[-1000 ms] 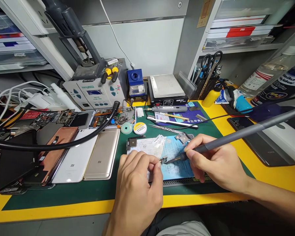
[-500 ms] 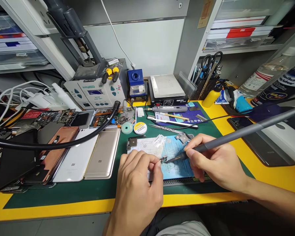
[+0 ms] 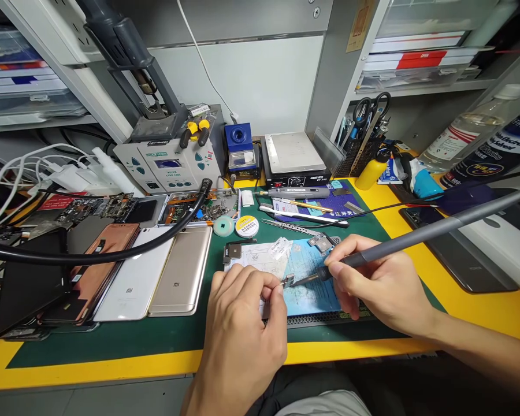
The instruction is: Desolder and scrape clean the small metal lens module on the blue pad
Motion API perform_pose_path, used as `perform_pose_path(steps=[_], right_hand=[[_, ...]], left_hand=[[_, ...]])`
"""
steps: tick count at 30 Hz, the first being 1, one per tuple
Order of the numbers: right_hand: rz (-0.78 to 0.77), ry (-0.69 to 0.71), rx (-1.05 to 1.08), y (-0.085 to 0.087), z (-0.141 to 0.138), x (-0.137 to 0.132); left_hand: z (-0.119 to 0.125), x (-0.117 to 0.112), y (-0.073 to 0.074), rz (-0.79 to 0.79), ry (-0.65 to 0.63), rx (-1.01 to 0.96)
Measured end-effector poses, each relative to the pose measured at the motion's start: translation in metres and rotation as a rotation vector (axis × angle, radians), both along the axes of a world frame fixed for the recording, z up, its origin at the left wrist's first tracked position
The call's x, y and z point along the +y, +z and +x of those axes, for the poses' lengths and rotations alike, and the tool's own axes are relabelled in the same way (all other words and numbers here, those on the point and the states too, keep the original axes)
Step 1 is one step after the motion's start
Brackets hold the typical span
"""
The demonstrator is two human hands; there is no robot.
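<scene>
Head view: your left grip (image 3: 246, 323) pinches one small metallic component (image 3: 289, 281) over the blue sheet (image 3: 309, 297); your right grip (image 3: 377, 286) encloses one slender matte-grey soldering iron (image 3: 420, 236), tapered tip beside the component. Two smooth-backed phones (image 3: 182, 274) lie to your left.

The bench (image 3: 156, 367) shows yellow along its near edge and right side; a green mat (image 3: 134, 342) covers its middle; a gold phone (image 3: 181, 271) and a white phone (image 3: 130, 283) lie side by side toward the mat's left; a round tin (image 3: 247, 226) lies farther in; a dark phone (image 3: 472, 266) and a yellow bottle (image 3: 373, 171) rest on the right; the far-left grey station (image 3: 173, 164) probably stands on the bench too, its base partly hidden.
</scene>
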State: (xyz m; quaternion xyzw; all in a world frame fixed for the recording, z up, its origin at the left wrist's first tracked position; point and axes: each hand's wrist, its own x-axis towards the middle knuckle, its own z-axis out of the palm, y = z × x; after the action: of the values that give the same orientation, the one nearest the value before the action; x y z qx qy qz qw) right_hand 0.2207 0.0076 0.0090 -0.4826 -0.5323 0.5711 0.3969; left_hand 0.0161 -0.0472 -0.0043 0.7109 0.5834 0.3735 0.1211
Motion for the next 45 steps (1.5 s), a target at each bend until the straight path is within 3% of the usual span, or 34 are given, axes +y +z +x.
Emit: perform_pose_path(steps=[16,36,45], right_hand=[[0.040,0.006,0.032,-0.009,0.003,0.003],[0.021,-0.006,-0.008,-0.006,0.003,0.002],[-0.010,-0.041,-0.039,0.005,-0.001,-0.003]], left_hand=[[-0.001,0.000,-0.002,0.003,0.003,-0.001],[0.000,0.000,-0.003,-0.002,0.009,0.005],[0.000,0.000,-0.002,0.000,0.010,0.008]])
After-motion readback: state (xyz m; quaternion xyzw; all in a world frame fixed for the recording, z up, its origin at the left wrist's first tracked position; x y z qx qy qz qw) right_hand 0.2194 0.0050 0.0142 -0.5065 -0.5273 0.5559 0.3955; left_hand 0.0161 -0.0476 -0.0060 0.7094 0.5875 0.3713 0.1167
